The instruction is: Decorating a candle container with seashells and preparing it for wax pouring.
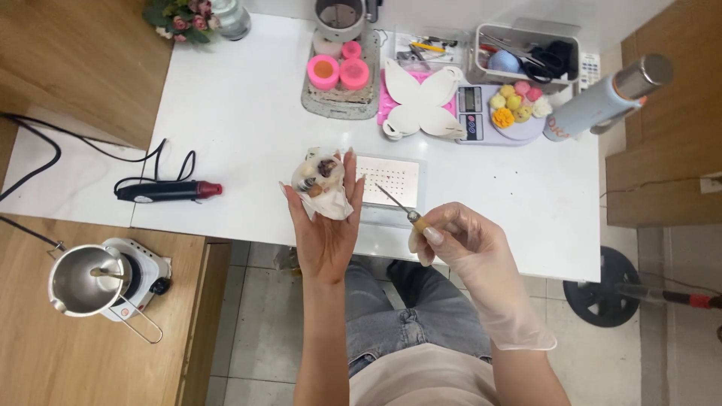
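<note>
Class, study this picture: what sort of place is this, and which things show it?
Probably a small home craft workshop, perhaps for candle or soap making: pink moulds on the white table, a metal melting pot on a small hotplate, and a digital scale carrying little coloured flowers.

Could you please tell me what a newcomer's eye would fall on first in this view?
First, the two hands at the centre: the bare left hand holds up a crumpled white wrap with small brown pieces in it, while the gloved right hand aims a thin pointed tool toward it. Next come the bright pink moulds on a tray at the table's far edge, and the black heat gun with a red tip lying to the left.
</note>
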